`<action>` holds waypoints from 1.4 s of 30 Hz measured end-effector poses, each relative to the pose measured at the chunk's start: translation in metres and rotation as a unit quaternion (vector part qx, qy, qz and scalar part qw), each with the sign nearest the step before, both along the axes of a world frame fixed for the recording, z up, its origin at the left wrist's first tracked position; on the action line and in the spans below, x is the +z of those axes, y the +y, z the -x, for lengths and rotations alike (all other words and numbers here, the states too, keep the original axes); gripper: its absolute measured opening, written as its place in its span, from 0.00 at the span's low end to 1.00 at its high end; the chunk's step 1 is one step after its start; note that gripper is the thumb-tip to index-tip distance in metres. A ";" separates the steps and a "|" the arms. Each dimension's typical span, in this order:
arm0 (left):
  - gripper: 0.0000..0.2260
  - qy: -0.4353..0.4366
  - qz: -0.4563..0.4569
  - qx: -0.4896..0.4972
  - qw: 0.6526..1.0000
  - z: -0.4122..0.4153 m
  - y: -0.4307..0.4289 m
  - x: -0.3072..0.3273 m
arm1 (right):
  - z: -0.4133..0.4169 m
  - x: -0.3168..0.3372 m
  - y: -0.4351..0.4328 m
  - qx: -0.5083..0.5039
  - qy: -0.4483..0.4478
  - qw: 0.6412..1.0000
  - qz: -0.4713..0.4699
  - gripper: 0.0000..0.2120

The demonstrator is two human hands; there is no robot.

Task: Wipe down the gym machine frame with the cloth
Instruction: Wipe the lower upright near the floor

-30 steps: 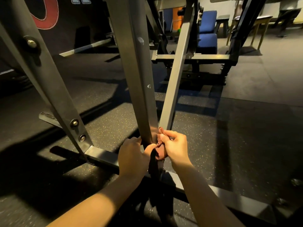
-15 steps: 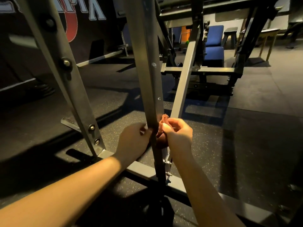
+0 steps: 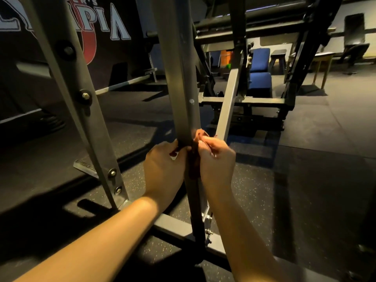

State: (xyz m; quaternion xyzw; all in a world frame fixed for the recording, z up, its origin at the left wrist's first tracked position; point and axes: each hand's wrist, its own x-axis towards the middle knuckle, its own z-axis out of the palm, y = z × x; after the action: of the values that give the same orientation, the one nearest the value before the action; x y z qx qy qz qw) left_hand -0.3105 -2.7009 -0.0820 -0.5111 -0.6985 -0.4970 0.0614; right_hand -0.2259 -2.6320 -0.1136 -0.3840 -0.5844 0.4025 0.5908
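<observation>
Reddish cloth [image 3: 195, 163] — wrapping round the grey frame upright [image 3: 181, 88]; left hand [image 3: 163, 167] and right hand [image 3: 216, 159] are each gripping one end.

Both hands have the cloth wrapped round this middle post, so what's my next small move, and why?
Probably slide the cloth a little higher up the post, pulled snug. The left hand and right hand grip it around the post partway up, and a long stretch of bare post shows above them.

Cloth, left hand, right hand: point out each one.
cloth [image 3: 194, 166]: head view, dark fold hanging between the hands.
left hand [image 3: 164, 169]: head view, back of the hand.
right hand [image 3: 216, 161]: head view, back of the hand.
</observation>
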 end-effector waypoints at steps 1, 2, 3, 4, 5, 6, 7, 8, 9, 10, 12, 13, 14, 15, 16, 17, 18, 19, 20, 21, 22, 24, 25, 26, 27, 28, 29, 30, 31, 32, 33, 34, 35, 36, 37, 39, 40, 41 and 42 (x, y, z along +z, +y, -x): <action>0.10 -0.006 0.002 0.005 1.000 0.000 0.000 0.000 | 0.000 -0.015 0.001 0.003 -0.003 1.000 0.014 0.06; 0.11 -0.011 0.004 0.012 1.000 0.000 0.001 -0.001 | -0.001 -0.036 0.002 0.018 0.000 0.998 0.064 0.06; 0.13 -0.014 0.003 0.020 1.000 -0.001 0.003 -0.002 | -0.003 -0.058 0.002 0.039 0.005 0.990 0.136 0.07; 0.13 -0.018 0.003 0.029 0.999 -0.001 0.005 -0.005 | -0.005 -0.074 -0.001 0.059 -0.002 0.976 0.210 0.07; 0.13 -0.020 0.001 0.038 0.999 -0.001 0.005 -0.006 | -0.007 -0.084 -0.003 0.070 -0.012 0.965 0.253 0.08; 0.12 -0.021 0.000 0.044 0.999 -0.002 0.005 -0.006 | -0.007 -0.083 -0.005 0.069 -0.015 0.964 0.257 0.09; 0.11 -0.019 0.001 0.046 0.999 -0.003 0.005 -0.006 | -0.006 -0.072 -0.004 0.060 -0.005 0.972 0.229 0.09; 0.10 -0.013 0.002 0.045 0.999 -0.003 0.004 -0.005 | -0.005 -0.052 -0.002 0.042 0.004 0.984 0.174 0.09; 0.10 -0.006 0.006 0.041 0.999 -0.004 0.003 -0.005 | -0.002 -0.028 0.003 0.017 0.004 0.995 0.097 0.09; 0.09 -0.005 0.008 0.036 0.999 -0.004 0.002 -0.003 | 0.000 -0.005 0.008 0.001 -0.004 1.000 0.027 0.10; 0.07 -0.018 0.011 0.032 0.999 -0.004 0.001 0.000 | 0.006 0.028 0.017 -0.013 -0.014 0.999 -0.042 0.11; 0.05 -0.023 0.012 0.032 0.999 -0.004 0.001 0.001 | 0.007 0.031 0.018 -0.016 -0.012 0.998 -0.055 0.10; 0.05 -0.024 0.015 0.033 0.999 -0.003 0.001 0.001 | 0.006 0.024 0.017 -0.016 -0.007 0.998 -0.054 0.09; 0.04 -0.023 0.018 0.034 0.999 -0.003 0.001 0.002 | 0.003 0.010 0.013 -0.013 -0.012 0.999 -0.030 0.09; 0.05 -0.020 0.019 0.036 0.999 -0.003 0.001 0.000 | -0.002 -0.007 0.007 0.004 -0.024 0.999 0.026 0.09; 0.06 -0.019 0.019 0.039 0.999 -0.004 0.001 0.000 | -0.007 -0.020 0.000 0.030 -0.041 0.994 0.101 0.10; 0.07 -0.020 0.018 0.042 0.999 -0.004 0.001 0.000 | -0.012 -0.028 -0.006 0.048 -0.059 0.984 0.160 0.10; 0.07 -0.019 0.018 0.044 0.999 -0.005 0.001 0.001 | -0.014 -0.028 -0.009 0.048 -0.078 0.981 0.169 0.11; 0.07 -0.016 0.021 0.043 0.999 -0.005 0.001 0.001 | -0.012 -0.020 -0.006 0.033 -0.090 0.987 0.132 0.12; 0.05 -0.013 0.026 0.041 0.999 -0.005 0.000 0.002 | -0.010 -0.004 -0.002 0.016 -0.084 0.993 0.077 0.12; 0.04 -0.010 0.033 0.035 0.999 -0.004 -0.001 0.003 | -0.007 0.016 0.001 0.007 -0.069 0.997 0.024 0.11; 0.06 -0.006 0.037 0.020 0.999 -0.001 -0.003 0.005 | 0.000 0.050 0.008 -0.001 -0.042 0.998 -0.037 0.08; 0.08 -0.005 0.036 0.013 0.999 0.001 -0.004 0.006 | 0.002 0.057 0.010 -0.006 -0.030 0.998 -0.049 0.06; 0.10 -0.006 0.040 0.005 0.999 0.003 -0.004 0.006 | 0.003 0.055 0.010 -0.004 -0.017 0.999 -0.043 0.05; 0.10 -0.008 0.045 -0.002 0.999 0.005 -0.006 0.006 | 0.002 0.047 0.006 0.004 -0.013 1.000 -0.025 0.06; 0.10 -0.013 0.049 -0.008 0.999 0.008 -0.007 0.005 | -0.001 0.031 0.003 0.009 -0.025 1.000 -0.004 0.08; 0.09 -0.020 0.055 -0.019 0.998 0.010 -0.008 0.005 | -0.004 0.013 -0.002 0.007 -0.057 0.998 0.019 0.11; 0.09 -0.029 0.063 -0.030 0.997 0.010 -0.011 0.005 | -0.009 -0.003 -0.007 0.006 -0.095 0.994 0.044 0.12; 0.08 -0.035 0.071 -0.044 0.996 0.011 -0.013 0.007 | -0.013 -0.012 -0.012 0.007 -0.127 0.990 0.067 0.13; 0.09 -0.034 0.086 -0.059 0.994 0.013 -0.014 0.013 | -0.015 -0.011 -0.012 0.006 -0.133 0.989 0.070 0.13; 0.09 -0.036 0.106 -0.065 0.992 0.017 -0.013 0.019 | -0.014 -0.003 -0.009 0.006 -0.121 0.991 0.058 0.12; 0.10 -0.033 0.124 -0.061 0.990 0.022 -0.012 0.026 | -0.011 0.011 -0.004 0.010 -0.096 0.995 0.036 0.12; 0.10 -0.022 0.132 -0.060 0.989 0.028 -0.009 0.035 | -0.009 0.030 0.000 0.006 -0.074 0.997 0.012 0.12; 0.10 -0.013 0.127 -0.055 0.990 0.033 -0.006 0.046 | -0.006 0.051 0.002 -0.002 -0.070 0.997 -0.007 0.13; 0.10 -0.013 0.109 -0.050 0.993 0.038 -0.003 0.058 | -0.003 0.071 0.003 -0.012 -0.078 0.997 -0.024 0.14; 0.09 -0.025 0.068 -0.064 0.995 0.041 0.002 0.079 | 0.002 0.088 0.005 -0.026 -0.062 0.996 -0.051 0.14; 0.09 -0.024 0.050 -0.074 0.996 0.040 0.003 0.090 | 0.002 0.086 0.005 -0.023 -0.052 0.997 -0.055 0.13; 0.10 -0.013 0.038 -0.079 0.996 0.037 0.002 0.099 | 0.000 0.075 0.004 -0.026 -0.057 0.997 -0.054 0.13; 0.11 0.003 0.028 -0.081 0.996 0.037 0.003 0.105 | -0.002 0.061 0.001 -0.027 -0.070 0.996 -0.040 0.13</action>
State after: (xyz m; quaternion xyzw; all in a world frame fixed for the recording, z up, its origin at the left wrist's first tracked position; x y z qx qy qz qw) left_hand -0.3470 -2.6983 0.0227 -0.5686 -0.6683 -0.4796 0.0089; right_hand -0.2244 -2.6310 -0.0525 -0.4027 -0.6294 0.3352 0.5739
